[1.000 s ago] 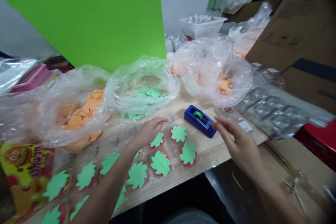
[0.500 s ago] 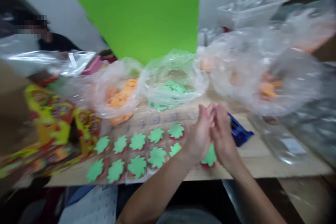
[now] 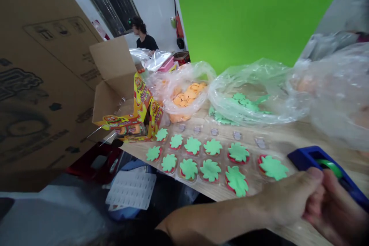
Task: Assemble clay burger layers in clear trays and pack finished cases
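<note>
My left hand [image 3: 294, 196] and my right hand [image 3: 341, 205] meet at the lower right, fingers curled in against each other. Whatever lies between them, if anything, is hidden. Just beyond them is a blue tape dispenser [image 3: 305, 155] with a green roll [image 3: 331, 167]. Left of my hands, two rows of green jagged-edged flat pieces [image 3: 213, 147] lie on red rounds in clear plastic trays [image 3: 175, 171]. One green piece [image 3: 273, 166] sits nearest my left hand, beside another green piece [image 3: 236, 180] tilted on its stack.
Behind the rows stand clear bags of orange pieces [image 3: 188, 94] and green pieces [image 3: 245, 102]. Printed yellow display boxes [image 3: 144, 102] and an open carton [image 3: 112, 92] are at left, near a large cardboard box [image 3: 43, 84]. A person [image 3: 147, 40] sits farther back.
The view has swung left, bringing the cartons into sight and putting my hands at the lower right. My hands were pressed together with straighter fingers; now the fingers are curled.
</note>
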Action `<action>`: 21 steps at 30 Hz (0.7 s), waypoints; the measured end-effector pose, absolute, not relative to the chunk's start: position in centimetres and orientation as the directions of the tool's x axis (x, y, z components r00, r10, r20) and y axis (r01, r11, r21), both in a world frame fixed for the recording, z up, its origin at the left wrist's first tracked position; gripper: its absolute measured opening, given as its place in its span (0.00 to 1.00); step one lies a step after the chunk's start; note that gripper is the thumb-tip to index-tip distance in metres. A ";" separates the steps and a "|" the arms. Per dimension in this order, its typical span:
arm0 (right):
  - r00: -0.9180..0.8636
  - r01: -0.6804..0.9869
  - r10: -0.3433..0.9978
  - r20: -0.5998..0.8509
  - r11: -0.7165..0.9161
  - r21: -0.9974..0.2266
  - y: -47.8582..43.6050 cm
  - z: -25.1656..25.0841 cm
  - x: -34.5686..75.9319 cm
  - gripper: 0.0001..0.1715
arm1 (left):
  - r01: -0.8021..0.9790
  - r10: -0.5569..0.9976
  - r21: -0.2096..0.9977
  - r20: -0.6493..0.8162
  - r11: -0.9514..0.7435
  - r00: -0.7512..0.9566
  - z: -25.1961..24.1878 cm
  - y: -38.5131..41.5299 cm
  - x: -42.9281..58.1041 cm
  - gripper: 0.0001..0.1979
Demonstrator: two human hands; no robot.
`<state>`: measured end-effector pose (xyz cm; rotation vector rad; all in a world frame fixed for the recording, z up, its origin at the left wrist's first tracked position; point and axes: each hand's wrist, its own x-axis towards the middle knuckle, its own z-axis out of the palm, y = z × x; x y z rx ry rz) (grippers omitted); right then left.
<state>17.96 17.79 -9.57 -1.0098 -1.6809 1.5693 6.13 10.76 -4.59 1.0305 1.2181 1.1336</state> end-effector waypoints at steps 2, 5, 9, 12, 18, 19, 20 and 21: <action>-0.338 0.023 0.923 -0.183 -0.186 -0.982 18.6 -8.4 17.2 0.22 | 0.043 0.998 0.999 0.027 -0.025 -0.049 -4.3 9.3 8.0 0.32; -0.297 -0.177 0.930 -0.218 -0.278 -0.944 17.4 -6.2 18.0 0.24 | 0.482 0.948 0.824 0.314 -0.297 0.047 -5.8 7.4 9.0 0.34; -0.432 -0.289 0.901 -0.041 -0.181 -0.940 14.6 -6.1 21.1 0.36 | 0.857 0.934 0.442 0.337 -0.265 0.116 -9.5 6.0 7.8 0.25; -0.161 -0.011 0.986 0.049 0.048 -0.999 13.9 -9.4 23.1 0.21 | 0.947 0.959 0.321 0.277 -0.028 -0.065 -11.6 5.0 6.1 0.18; -0.435 0.498 0.890 0.135 0.362 -0.788 13.2 -16.7 22.4 0.21 | 0.992 0.979 0.120 0.196 0.024 -0.048 -13.9 4.3 5.5 0.24; -0.440 0.499 0.886 0.147 0.378 -0.780 13.1 -17.1 22.1 0.21 | 0.994 0.981 0.108 0.188 0.032 -0.053 -14.1 4.4 5.7 0.24; -0.438 0.499 0.886 0.151 0.379 -0.779 12.9 -17.3 21.9 0.21 | 0.994 0.982 0.102 0.181 0.043 -0.061 -14.3 4.6 5.9 0.23; -0.440 0.501 0.884 0.156 0.387 -0.774 12.8 -17.4 21.8 0.20 | 0.994 0.982 0.100 0.174 0.053 -0.070 -14.4 4.7 6.0 0.23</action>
